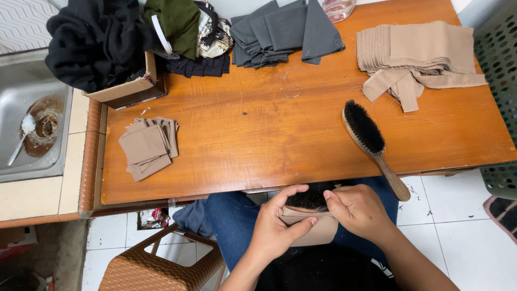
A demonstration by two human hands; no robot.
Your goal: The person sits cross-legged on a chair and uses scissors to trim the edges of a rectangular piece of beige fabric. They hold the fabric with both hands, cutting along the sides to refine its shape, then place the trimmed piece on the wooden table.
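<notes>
Over my lap, below the table's front edge, both hands hold one tan fabric piece (315, 230) with a dark fuzzy patch (308, 199) at its top. My left hand (276, 223) grips its left side, thumb lying across the front. My right hand (360, 209) pinches its upper right edge. A wooden brush with black bristles (369, 137) lies on the wooden table (258, 134), its handle sticking out over the front edge just above my right hand.
A small pile of tan pieces (148, 146) lies at the table's left, a larger tan stack (417, 56) at back right, grey fabric (285, 29) at back centre. A cardboard box with dark clothes (116, 54) stands back left. Steel sink (29, 124) left; wicker stool (161, 267) below; perforated basket (498, 59) right.
</notes>
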